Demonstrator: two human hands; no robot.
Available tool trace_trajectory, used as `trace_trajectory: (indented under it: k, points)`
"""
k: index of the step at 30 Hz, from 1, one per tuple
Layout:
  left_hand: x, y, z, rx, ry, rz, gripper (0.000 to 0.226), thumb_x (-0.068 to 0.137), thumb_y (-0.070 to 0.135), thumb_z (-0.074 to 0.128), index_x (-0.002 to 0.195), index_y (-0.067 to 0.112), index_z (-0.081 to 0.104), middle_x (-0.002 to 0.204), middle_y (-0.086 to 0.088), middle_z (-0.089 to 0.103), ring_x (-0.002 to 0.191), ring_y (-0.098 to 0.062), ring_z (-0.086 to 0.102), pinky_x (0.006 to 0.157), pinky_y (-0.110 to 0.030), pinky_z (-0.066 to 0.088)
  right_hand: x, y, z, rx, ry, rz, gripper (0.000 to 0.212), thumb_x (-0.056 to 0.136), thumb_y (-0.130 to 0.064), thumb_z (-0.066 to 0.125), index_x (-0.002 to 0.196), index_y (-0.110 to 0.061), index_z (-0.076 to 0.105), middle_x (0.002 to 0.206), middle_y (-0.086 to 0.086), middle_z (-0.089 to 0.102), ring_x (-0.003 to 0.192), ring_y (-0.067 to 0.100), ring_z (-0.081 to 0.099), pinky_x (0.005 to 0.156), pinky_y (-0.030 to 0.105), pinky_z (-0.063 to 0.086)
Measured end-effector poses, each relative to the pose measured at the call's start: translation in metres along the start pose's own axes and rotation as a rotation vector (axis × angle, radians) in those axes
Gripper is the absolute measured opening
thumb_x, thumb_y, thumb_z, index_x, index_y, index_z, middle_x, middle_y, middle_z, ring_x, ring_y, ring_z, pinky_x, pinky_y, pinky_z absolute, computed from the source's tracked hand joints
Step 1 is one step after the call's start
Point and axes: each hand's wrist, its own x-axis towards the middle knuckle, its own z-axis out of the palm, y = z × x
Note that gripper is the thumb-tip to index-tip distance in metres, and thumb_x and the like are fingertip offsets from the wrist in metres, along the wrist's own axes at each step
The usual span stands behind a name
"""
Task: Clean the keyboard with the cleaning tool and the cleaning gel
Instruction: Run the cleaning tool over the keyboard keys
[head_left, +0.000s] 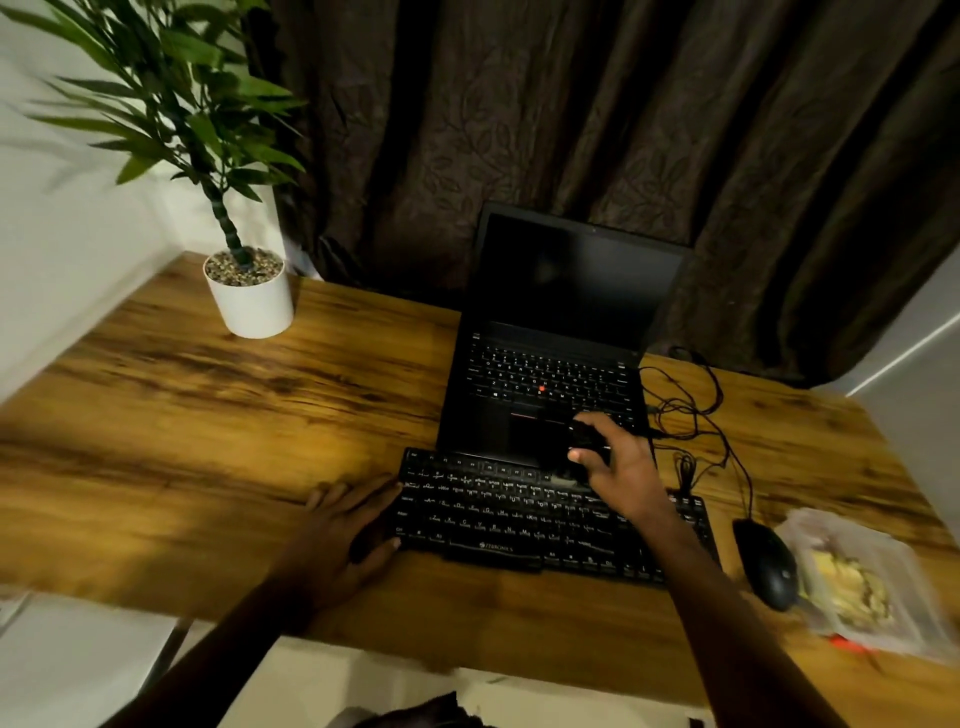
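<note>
right hand over keyboard, seemingly pinching tool

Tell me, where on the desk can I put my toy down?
The big bare wood patch between the potted plant, the laptop and the left hand is free. Right of the keyboard it is crowded: cables, mouse, plastic bag.

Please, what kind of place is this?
Probably a home desk or study corner: an open black laptop on a brown wooden table, a green plant in a white pot, and dark brown curtains behind.
</note>
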Motion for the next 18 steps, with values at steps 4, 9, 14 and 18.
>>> trace_trajectory:
  k: [4,9,14,18]
  points:
    - [0.001,0.001,0.001,0.066,0.006,0.062,0.077,0.089,0.069,0.048,0.153,0.030,0.031,0.160,0.011,0.026,0.122,-0.022,0.049,0.099,-0.048,0.038,0.003,-0.014,0.019,0.067,-0.029,-0.035,0.041,0.092,-0.012,0.063,0.125,-0.035,0.053,0.113,0.002,0.058,0.094,0.015,0.065,0.060,0.019,0.058]
    - [-0.002,0.004,0.001,0.094,0.040,0.058,0.075,0.090,0.070,0.046,0.152,0.031,0.031,0.160,0.019,0.021,0.117,-0.018,0.049,0.096,-0.044,0.041,0.002,0.001,0.000,0.004,-0.024,-0.017,0.042,0.091,-0.012,0.065,0.127,-0.032,0.054,0.110,0.007,0.063,0.085,0.012,0.065,0.052,0.012,0.051]
    - [0.000,0.005,0.003,0.116,0.036,0.033,0.071,0.092,0.069,0.041,0.152,0.033,0.031,0.160,0.020,0.022,0.120,-0.016,0.048,0.097,-0.041,0.039,-0.004,0.012,-0.014,-0.074,0.027,-0.010,0.040,0.091,-0.013,0.066,0.128,-0.025,0.055,0.104,0.003,0.065,0.082,0.004,0.061,0.051,0.001,0.043]
    - [0.001,0.005,0.003,0.106,0.051,0.039,0.069,0.092,0.068,0.044,0.150,0.033,0.035,0.158,0.020,0.026,0.118,-0.017,0.050,0.096,-0.042,0.041,-0.003,-0.003,0.001,0.005,0.014,-0.035,0.038,0.091,-0.015,0.066,0.125,-0.029,0.056,0.106,0.002,0.063,0.087,0.011,0.065,0.055,0.011,0.053]
